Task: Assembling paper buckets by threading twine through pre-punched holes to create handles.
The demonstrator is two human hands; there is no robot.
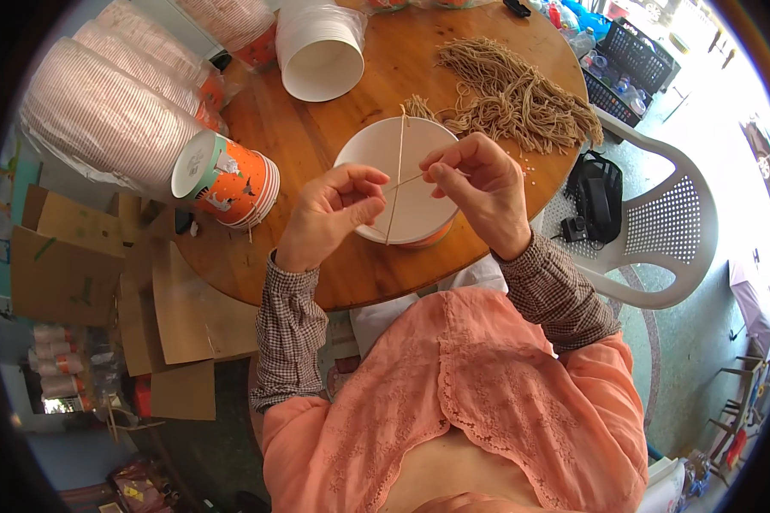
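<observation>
A white paper bucket (419, 141) stands mouth up in front of me at the table's near edge, a bit of orange showing on its outside. Across its mouth runs a tan twisted cord (400, 137), hanging over the near rim. My right hand (485, 192) pinches a short piece of this cord between thumb and fingertips, above the right half of the mouth. Over the left rim is my left hand (338, 209), fingers curled and thumb apart from them, close to the cord; I see nothing held in it.
A heap of loose tan cords (522, 94) lies at the table's far right. Another white bucket (323, 68) lies at the back, and an orange printed stack (235, 184) rests at left beside plastic-wrapped stacks (111, 111). A white chair (672, 214) stands right; cardboard boxes (68, 256) sit left.
</observation>
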